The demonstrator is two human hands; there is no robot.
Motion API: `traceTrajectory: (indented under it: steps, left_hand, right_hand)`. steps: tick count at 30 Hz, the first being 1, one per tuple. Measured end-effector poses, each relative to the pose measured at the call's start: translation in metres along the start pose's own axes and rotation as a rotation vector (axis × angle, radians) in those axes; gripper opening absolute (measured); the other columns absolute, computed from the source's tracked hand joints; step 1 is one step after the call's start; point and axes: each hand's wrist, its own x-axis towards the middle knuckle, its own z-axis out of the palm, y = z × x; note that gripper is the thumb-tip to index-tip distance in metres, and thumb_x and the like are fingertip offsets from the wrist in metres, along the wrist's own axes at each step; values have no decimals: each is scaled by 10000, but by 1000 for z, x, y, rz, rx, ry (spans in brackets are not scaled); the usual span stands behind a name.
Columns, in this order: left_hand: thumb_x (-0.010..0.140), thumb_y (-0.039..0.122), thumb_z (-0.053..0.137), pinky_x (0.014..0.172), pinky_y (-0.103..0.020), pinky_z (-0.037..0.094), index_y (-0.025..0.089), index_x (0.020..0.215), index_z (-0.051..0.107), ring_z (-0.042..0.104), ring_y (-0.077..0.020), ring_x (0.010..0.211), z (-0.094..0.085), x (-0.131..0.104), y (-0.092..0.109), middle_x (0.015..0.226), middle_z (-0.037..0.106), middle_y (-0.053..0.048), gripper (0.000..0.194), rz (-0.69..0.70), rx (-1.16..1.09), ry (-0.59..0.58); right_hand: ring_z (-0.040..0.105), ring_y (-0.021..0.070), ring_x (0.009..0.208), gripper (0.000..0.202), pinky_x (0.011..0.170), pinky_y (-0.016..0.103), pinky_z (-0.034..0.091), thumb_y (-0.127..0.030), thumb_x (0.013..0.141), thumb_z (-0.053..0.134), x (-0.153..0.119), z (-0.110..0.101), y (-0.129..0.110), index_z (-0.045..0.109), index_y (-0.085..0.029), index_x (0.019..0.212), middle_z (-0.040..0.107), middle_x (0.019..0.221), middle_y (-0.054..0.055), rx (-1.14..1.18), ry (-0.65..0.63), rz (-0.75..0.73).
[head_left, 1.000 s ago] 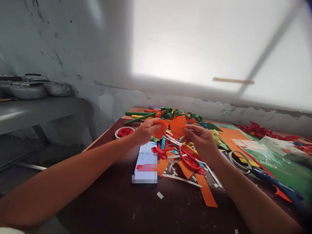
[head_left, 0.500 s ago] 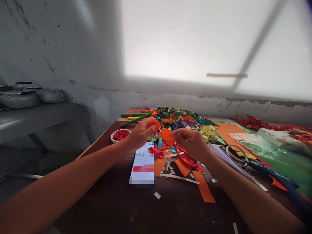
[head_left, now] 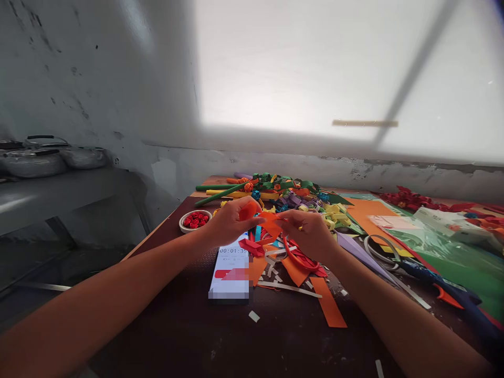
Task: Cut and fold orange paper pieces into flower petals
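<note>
Head view: I look down over both forearms at a cluttered brown tabletop (head_left: 177,325).
Left hand: my left hand (head_left: 230,221) has its fingers closed on the rolled left end of the orange paper piece (head_left: 268,220), thumb on top.
Right hand: my right hand (head_left: 311,233) pinches the paper's right end, fingers curled shut around it.
Where the paper is: held up off the tabletop between my two hands, just above the phone (head_left: 231,270) and the red-handled scissors (head_left: 301,257).
Key relation: the paper's long axis runs left to right, from one hand to the other; the curled end sits at my left fingers and the flatter flap reaches toward my right. Both hands touch it, so neither is nearer.
Below the hands: orange paper strips (head_left: 328,307) and white offcuts lie loose beside the phone.
Left side: a small bowl of red paper roses (head_left: 195,219) stands near my left wrist.
Far side: green paper stems (head_left: 224,192) and folded coloured bits lie well behind.
Right side: a blue glue gun (head_left: 444,294) rests apart from my right arm.
</note>
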Motion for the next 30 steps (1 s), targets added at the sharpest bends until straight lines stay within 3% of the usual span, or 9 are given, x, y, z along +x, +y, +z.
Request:
traceTrajectory:
  steps: [15,22,30]
  left_hand:
    - [890,425,636,588,-265,359,177,822,613,436,-120,621,1,0,-4,696,494,37,259,7,15,-22]
    - [904,405,612,553,-252,335,175,776,581,397,-107,580,1,1,-1,645,450,49,265,-9,-3,-1]
    - [935,408,560,575,-262,376,179,763,551,485,-122,618,0,1,0,692,506,26,287,-37,-89,-13]
  right_hand:
    - [560,124,538,215,542,243,405,-345,918,616,-1,-1,-1,752,-200,1002,640,599,-23,-42,8,-42]
    - [543,132,506,263,495,250,403,-412,905,627,0,0,1,728,-187,998,691,641,8,97,-6,59]
    - [600,149,529,299,528,252,451,-473,897,634,3,-2,2,694,-180,887,706,649,27,154,26,89]
